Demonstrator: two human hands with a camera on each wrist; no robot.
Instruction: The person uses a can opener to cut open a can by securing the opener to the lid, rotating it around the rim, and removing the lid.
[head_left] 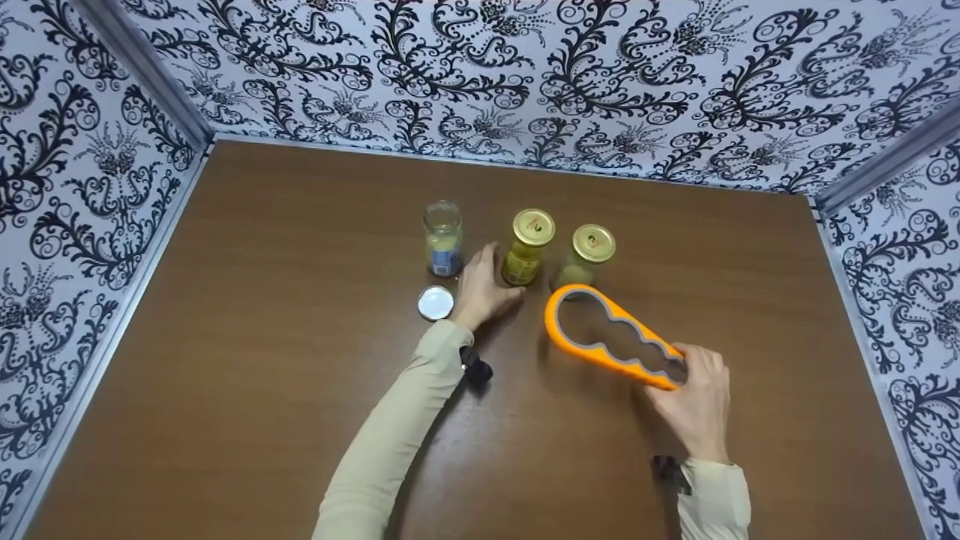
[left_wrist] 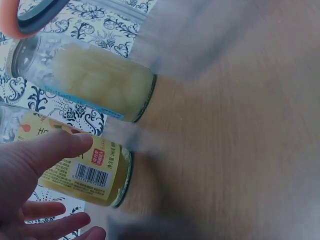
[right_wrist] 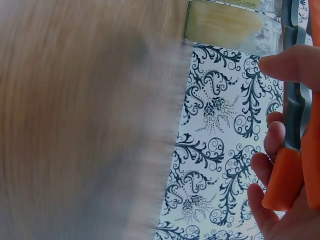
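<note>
My left hand (head_left: 481,289) is beside the middle jar (head_left: 523,259), which has a gold lid and a yellow label. In the left wrist view the thumb (left_wrist: 65,145) overlaps the label, with the other fingers spread apart; whether it touches the glass I cannot tell. My right hand (head_left: 697,394) grips the narrow end of an orange jar opener (head_left: 600,356) with a grey scalloped inner edge. The opener is held above the table, its round end in front of the right-hand jar (head_left: 592,244), whose lid is also gold. That jar's lower part is partly hidden.
An uncovered jar (head_left: 443,244) with a blue label stands to the left of my left hand. A white-looking lid (head_left: 436,303) lies in front of it on the brown table (head_left: 300,300). Patterned wall panels (head_left: 487,82) enclose the table at the back and both sides.
</note>
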